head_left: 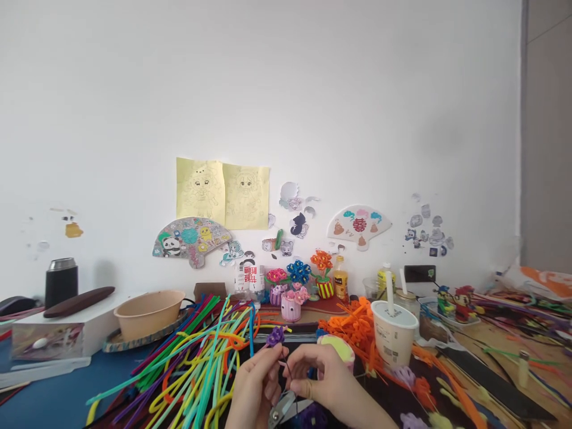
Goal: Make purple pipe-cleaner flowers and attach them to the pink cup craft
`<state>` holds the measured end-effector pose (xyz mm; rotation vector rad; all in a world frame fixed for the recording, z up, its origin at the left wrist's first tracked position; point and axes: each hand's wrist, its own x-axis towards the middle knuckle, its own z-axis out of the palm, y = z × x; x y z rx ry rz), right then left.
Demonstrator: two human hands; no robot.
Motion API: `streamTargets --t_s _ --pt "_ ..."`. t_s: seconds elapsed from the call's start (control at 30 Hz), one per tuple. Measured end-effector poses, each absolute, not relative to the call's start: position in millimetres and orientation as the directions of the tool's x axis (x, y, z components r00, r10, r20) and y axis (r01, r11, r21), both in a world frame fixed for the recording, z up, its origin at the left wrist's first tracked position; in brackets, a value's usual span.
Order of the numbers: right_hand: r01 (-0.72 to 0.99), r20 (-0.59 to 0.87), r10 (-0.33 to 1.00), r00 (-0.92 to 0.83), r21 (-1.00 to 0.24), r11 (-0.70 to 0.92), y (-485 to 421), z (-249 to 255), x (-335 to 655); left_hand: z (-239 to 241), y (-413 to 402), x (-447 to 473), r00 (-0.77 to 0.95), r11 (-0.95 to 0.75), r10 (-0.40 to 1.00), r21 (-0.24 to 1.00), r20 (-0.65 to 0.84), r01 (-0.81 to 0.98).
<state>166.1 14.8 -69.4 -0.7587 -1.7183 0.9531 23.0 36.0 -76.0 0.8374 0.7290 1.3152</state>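
My left hand pinches the thin stem of a small purple pipe-cleaner flower, holding it upright in front of me. A pair of metal pliers also rests in its palm, low in the frame. My right hand is closed too, its fingertips meeting the stem just to the right of the left hand. Both hands hover above a spread of colourful pipe cleaners on the table.
A white paper cup with a straw stands right of my hands, next to a heap of orange pipe cleaners. A tan bowl and a black flask are at the left. Finished pipe-cleaner flowers in pots line the wall.
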Motion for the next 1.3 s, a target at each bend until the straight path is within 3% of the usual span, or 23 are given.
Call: streamTargets --t_s 0.83,1.13,1.3 --pt "-0.038 0.340 0.858 -0.384 -0.935 0.353 14 -76 168 -77 40 13 -0.044 0.022 0.997 0.830 -0.056 -0.557" --pt "-0.055 0.270 0.877 -0.398 -0.961 0.271 27 -85 166 -63 28 15 -0.004 -0.079 0.996 0.870 0.088 -0.487" --pt "0.032 0.246 0.898 -0.366 -0.960 0.277 28 -87 169 -60 22 16 -0.089 -0.213 0.977 0.873 0.194 -0.438"
